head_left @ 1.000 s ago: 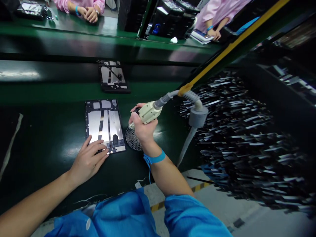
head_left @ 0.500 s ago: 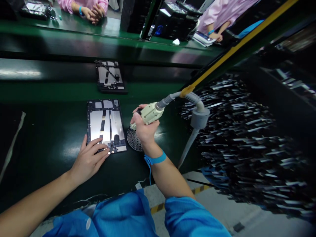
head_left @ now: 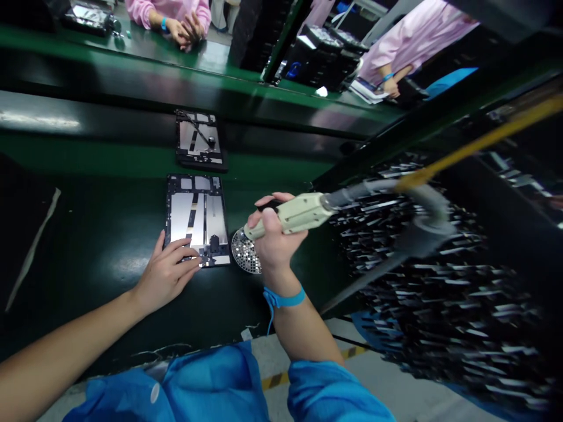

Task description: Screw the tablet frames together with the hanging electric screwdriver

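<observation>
An opened tablet [head_left: 197, 220] with silver and black inner parts lies on the dark green bench. My left hand [head_left: 169, 271] rests with fingers spread on its lower left part. My right hand [head_left: 277, 240] is wrapped round a pale green tool [head_left: 305, 212], which has a grey hose [head_left: 373, 189] at its rear. The tool's front end is over a round perforated metal dish [head_left: 246, 252], just right of the tablet. A blue band circles my right wrist. Beyond the first tablet lies a second opened one [head_left: 200, 138] with a dark cable across it.
A dense stack of dark, shiny-edged parts [head_left: 440, 275] stands at the right. A yellow strap [head_left: 484, 143] reaches the hose. Dark material with a pale edge [head_left: 33, 252] lies at the left. Across the bench are a person's clasped hands [head_left: 187, 32] and another person's hand [head_left: 390, 87].
My right hand has tilted the tool flatter, its rear now further right. The hose and yellow strap have swung right. My left hand stays on the tablet. The whole view has shifted slightly.
</observation>
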Tool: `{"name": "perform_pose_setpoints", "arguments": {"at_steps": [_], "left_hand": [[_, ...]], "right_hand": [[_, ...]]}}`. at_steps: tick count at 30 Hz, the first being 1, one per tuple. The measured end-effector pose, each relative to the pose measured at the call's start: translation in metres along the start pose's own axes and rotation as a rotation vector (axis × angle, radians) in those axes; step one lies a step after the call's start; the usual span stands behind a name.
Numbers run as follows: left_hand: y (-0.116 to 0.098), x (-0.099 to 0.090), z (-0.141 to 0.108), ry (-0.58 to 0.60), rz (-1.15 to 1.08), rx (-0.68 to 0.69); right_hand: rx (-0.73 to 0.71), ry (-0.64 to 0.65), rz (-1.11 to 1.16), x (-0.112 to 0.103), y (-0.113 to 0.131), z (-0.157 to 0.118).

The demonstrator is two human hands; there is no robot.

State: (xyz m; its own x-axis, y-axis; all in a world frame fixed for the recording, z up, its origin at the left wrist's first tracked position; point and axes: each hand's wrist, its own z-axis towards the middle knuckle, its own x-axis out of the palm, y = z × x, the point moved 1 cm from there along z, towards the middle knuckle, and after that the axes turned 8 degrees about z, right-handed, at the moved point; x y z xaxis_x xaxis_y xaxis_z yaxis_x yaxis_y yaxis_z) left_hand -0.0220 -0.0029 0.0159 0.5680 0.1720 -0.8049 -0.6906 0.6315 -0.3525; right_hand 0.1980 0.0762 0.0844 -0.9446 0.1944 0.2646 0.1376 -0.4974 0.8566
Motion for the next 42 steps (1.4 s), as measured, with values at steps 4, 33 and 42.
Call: {"name": "perform_pose_setpoints", "arguments": {"at_steps": [4, 33, 42], "left_hand": [[0.001, 0.0, 0.002, 0.014, -0.01, -0.019], [0.005, -0.001, -0.001, 0.027, -0.005, 0.011], [0.003, -0.002, 0.001, 0.019, -0.005, -0.002]], "right_hand": [[0.08, 0.196, 0.123, 0.013, 0.015, -0.026], [0.076, 0.426, 0.108, 0.028, 0.017, -0.047], [-0.026, -0.044, -0.08, -0.018, -0.01, 0.003]]}}
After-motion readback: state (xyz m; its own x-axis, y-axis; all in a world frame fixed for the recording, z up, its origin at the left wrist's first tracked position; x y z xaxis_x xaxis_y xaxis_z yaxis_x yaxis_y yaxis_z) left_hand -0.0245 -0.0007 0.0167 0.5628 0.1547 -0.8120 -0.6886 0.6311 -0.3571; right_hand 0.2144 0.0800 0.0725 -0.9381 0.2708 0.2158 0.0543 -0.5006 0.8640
